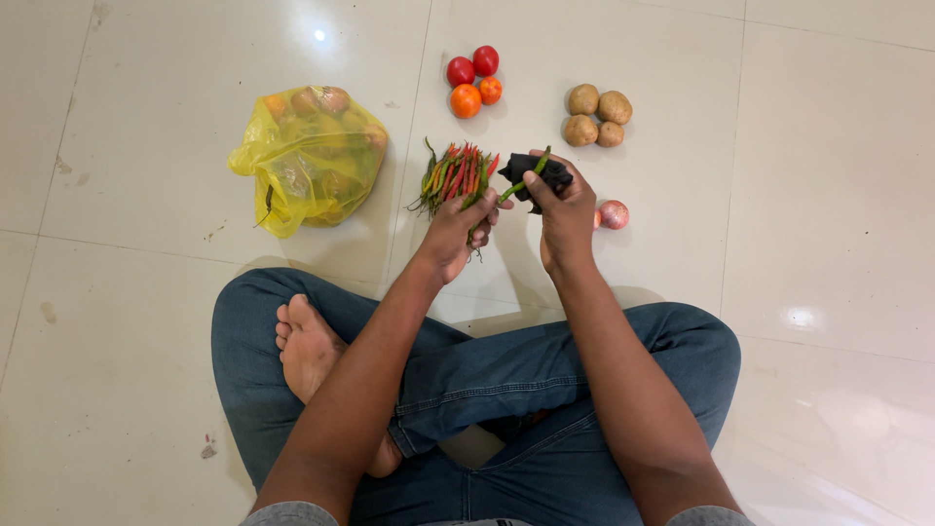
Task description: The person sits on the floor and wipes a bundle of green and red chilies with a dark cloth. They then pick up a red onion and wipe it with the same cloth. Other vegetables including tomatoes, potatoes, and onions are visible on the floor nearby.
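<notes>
Beside the chilli pile (456,177) on the floor (146,321), the left hand (456,232) has its grip clamped on one green chilli (518,183) while the right hand (565,216) pinches a black pouch (542,173), with tomatoes (473,74), potatoes (596,115) and an onion (614,214) already grouped nearby and the yellow bag (310,156) still full.
</notes>
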